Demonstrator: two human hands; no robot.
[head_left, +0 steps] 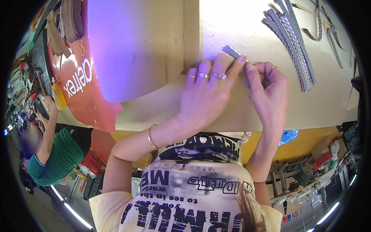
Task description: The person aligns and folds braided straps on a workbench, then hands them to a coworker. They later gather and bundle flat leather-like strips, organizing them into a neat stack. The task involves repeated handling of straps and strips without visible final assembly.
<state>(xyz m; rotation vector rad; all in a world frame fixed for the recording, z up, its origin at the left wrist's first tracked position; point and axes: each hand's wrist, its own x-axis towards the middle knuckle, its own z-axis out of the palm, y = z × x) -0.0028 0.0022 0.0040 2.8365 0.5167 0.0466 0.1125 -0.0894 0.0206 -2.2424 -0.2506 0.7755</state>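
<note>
A short grey strip (232, 52), flat and with a shiny edge, lies at a slant between my two hands on the tan work surface. My left hand (206, 89), with rings on several fingers, holds the strip with its thumb along the near end; its other fingers are bent down toward the surface. Close beside it, my right hand (270, 85) pinches at the same near end, thumb against bent fingers. The strip's lower end is hidden among the fingertips. To the right lies a bundle of grey strips (292, 50), some with a braided, scaly pattern.
Dark braided cords (333, 40) lie at the far right. A curled tan sheet (135, 50) overlaps a red printed sheet (104, 116) on the left. Brown strips (72, 21) hang together at the upper left. Beyond a yellow bottle (58, 96), a person in green (58, 154) works at the left.
</note>
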